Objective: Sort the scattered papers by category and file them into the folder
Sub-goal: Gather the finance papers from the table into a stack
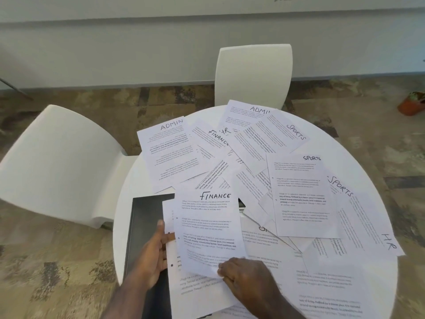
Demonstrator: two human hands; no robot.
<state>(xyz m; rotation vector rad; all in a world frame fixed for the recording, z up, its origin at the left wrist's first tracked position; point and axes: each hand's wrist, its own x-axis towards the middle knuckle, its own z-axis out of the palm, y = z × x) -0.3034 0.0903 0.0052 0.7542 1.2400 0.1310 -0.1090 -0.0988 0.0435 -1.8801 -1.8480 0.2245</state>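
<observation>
On the black folder [147, 217], the left hand [151, 256] grips the stack's edge to keep it still, while the right hand [243, 275] pinches the FINANCE paper [207, 231] by its bottom corner to lay it on top

We've got a round white table [368, 143] with two white chairs pulled up: one [253, 74] at its far edge, another [57, 162] at its left edge. Patchy brown-and-beige carpet [57, 284] underneath, and an orange plant pot [411, 104] sits near the grey wall [138, 49].
</observation>
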